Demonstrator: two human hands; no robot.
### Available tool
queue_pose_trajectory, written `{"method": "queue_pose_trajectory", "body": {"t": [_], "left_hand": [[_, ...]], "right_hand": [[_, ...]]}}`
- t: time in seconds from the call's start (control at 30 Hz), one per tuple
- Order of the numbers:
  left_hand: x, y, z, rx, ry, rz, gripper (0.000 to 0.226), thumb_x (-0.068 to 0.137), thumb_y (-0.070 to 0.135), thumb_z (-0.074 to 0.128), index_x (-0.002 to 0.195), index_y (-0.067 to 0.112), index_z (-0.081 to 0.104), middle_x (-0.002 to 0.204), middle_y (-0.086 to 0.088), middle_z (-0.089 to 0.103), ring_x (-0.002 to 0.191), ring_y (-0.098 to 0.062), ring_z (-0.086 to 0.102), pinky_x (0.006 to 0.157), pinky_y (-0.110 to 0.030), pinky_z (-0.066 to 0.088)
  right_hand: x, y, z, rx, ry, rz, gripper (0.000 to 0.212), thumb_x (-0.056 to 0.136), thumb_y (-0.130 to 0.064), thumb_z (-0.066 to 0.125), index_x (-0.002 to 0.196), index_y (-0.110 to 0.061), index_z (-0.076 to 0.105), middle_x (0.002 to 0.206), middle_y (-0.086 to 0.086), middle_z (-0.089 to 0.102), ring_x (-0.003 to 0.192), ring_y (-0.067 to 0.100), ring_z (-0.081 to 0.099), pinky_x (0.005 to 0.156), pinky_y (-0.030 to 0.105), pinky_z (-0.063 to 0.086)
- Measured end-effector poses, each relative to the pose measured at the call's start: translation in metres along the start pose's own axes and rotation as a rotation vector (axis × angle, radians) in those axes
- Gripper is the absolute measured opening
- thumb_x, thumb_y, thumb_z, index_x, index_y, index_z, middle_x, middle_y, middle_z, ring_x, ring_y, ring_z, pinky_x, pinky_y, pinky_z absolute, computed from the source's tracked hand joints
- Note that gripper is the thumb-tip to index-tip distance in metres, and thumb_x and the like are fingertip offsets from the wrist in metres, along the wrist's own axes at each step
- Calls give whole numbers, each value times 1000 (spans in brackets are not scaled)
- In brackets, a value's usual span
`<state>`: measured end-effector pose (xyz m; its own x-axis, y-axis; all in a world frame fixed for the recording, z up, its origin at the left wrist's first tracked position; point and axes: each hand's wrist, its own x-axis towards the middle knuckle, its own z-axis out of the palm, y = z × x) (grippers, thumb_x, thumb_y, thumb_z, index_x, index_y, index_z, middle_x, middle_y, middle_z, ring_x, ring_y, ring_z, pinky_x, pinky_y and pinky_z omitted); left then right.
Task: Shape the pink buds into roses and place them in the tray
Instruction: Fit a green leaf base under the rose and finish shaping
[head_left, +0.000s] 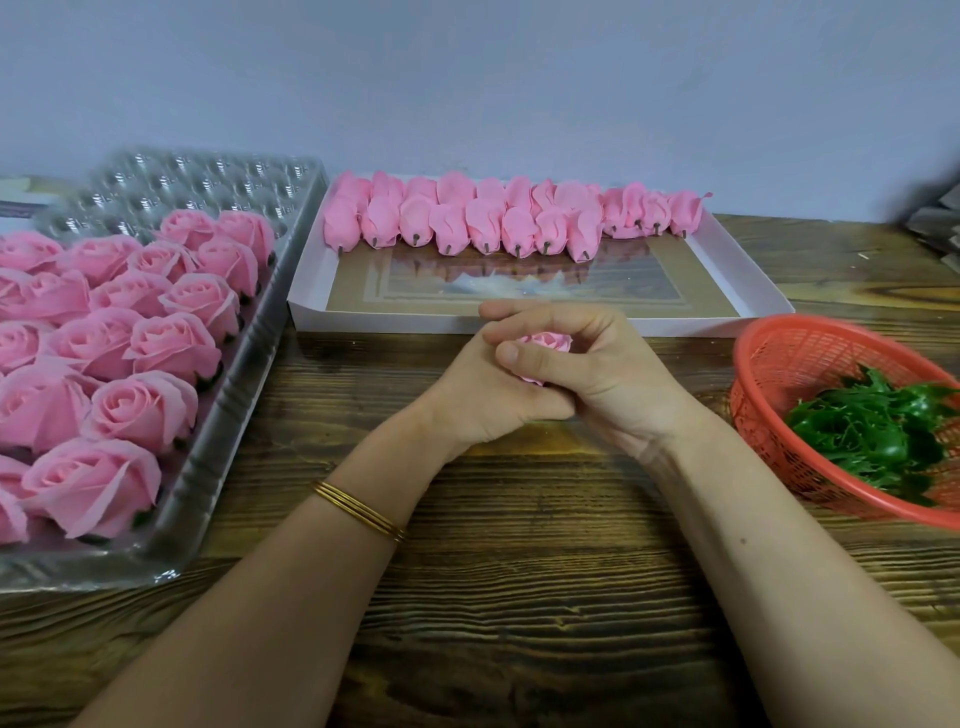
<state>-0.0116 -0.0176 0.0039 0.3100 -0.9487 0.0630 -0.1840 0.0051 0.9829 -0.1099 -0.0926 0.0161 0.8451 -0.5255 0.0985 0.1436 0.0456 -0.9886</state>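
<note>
Both my hands meet over the middle of the wooden table, cupped round one pink bud (546, 343). My left hand (480, 402) holds it from below and the left. My right hand (587, 364) curls its fingers and thumb over it from the right, so only the bud's top shows. Several closed pink buds (488, 218) lie in rows at the back of a white shallow box (519, 325). On the left, a clear plastic tray (218, 431) holds several finished pink roses (140, 405); its far cells stand bare.
A red plastic basket (763, 374) with green leaf pieces (872, 431) sits at the right, partly cut off by the frame edge. A grey wall runs behind the table. A dark blurred object lies at the far right edge.
</note>
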Motion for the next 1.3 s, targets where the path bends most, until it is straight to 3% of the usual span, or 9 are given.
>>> {"method": "queue_pose_trajectory", "body": {"t": [0.27,0.37,0.5,0.77,0.9,1.0,1.13,1.2,1.3], "left_hand": [[2,-3,-1,-48,11,22,39,67,-17,72,75,20,65,66,12,66,71,1,64,67,-18,53],[3,-2,0,-64,34,47,34,62,-12,75,76,18,64,71,8,65,77,-7,64,72,-25,53],[4,0,-1,-120,12,45,21,56,0,68,71,14,62,63,10,61,69,-5,60,61,-19,48],[4,-1,-3,-123,-7,29,16,61,2,70,74,8,62,64,7,61,71,-7,60,63,-21,48],[4,-2,-5,-125,-1,16,17,75,-9,71,90,-10,63,76,-7,64,82,-18,63,75,-32,54],[5,-3,-6,-132,36,7,19,76,-7,73,93,-8,65,85,-17,67,89,-26,67,82,-38,55],[6,-5,-10,-189,103,29,19,67,0,78,83,7,69,81,-9,69,82,-21,64,77,-37,54],[7,-5,-10,-211,127,46,27,63,2,78,89,0,70,85,-15,71,83,-21,65,75,-38,57],[7,-3,-9,-253,122,77,13,74,-9,75,78,2,70,68,2,68,65,-7,63,58,-22,53]], "right_hand": [[4,8,-1,60,-38,14,17,74,-10,72,84,-22,80,103,1,73,105,15,65,104,36,47],[4,11,0,81,-65,26,20,80,-11,68,95,-21,78,102,1,73,106,13,64,100,29,48],[4,12,1,66,-64,32,23,83,-19,68,103,-24,75,109,1,72,111,12,62,99,28,48],[4,12,0,-6,-62,26,28,86,-21,64,112,-27,69,111,-4,71,115,9,61,101,27,46],[4,11,0,-21,-53,35,33,85,-21,65,117,-26,66,109,-4,71,114,10,61,103,28,45],[3,10,0,15,-37,51,42,80,-23,71,122,-21,64,109,-1,70,111,11,62,101,28,47],[4,8,-2,144,-23,85,41,80,-16,67,121,-13,61,109,2,71,106,12,65,97,28,51],[4,7,-2,202,-35,97,40,80,-14,62,119,-10,61,108,6,69,102,16,64,93,29,52],[5,5,-4,279,-50,112,42,75,-8,51,116,-6,60,109,15,62,101,29,55,90,34,49]]}}
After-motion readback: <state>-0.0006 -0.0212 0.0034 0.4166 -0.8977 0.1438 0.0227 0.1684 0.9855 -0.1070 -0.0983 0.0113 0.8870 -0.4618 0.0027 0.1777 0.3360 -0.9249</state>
